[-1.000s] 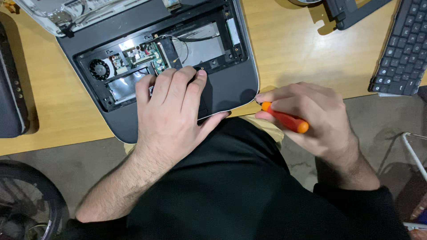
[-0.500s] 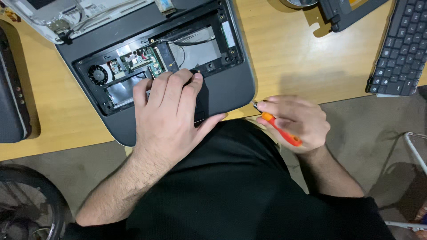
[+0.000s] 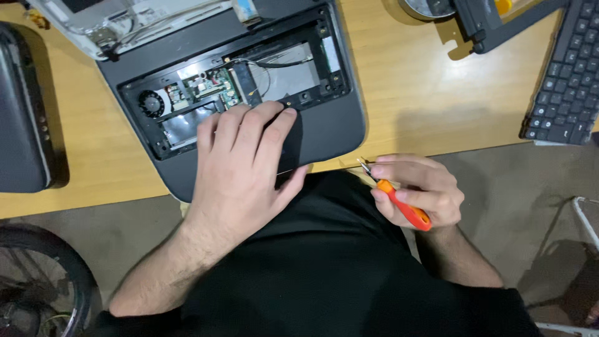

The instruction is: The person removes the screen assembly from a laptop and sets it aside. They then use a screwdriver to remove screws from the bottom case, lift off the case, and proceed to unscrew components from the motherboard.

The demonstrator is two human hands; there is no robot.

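A dark grey laptop base (image 3: 331,131) lies opened on the wooden desk (image 3: 412,106), its keyboard removed and a green circuit board (image 3: 212,87) and small fan (image 3: 151,103) exposed. My left hand (image 3: 243,168) rests flat on the palm rest, fingertips at the edge of the open bay. My right hand (image 3: 418,187) sits just off the desk's front edge, to the right of the laptop, holding an orange-handled screwdriver (image 3: 402,206) with its tip pointing up-left toward the desk edge.
A detached black keyboard (image 3: 564,81) lies at the right. A dark device (image 3: 22,112) sits at the left edge. The laptop's lid and white frame (image 3: 125,19) lie at the top. A black stand (image 3: 493,25) is at the upper right. A wheel (image 3: 31,287) is at lower left.
My right hand has drawn back and lowered slightly, turning the screwdriver so its handle points down-right. My left hand stays on the palm rest. The view has shifted a little.
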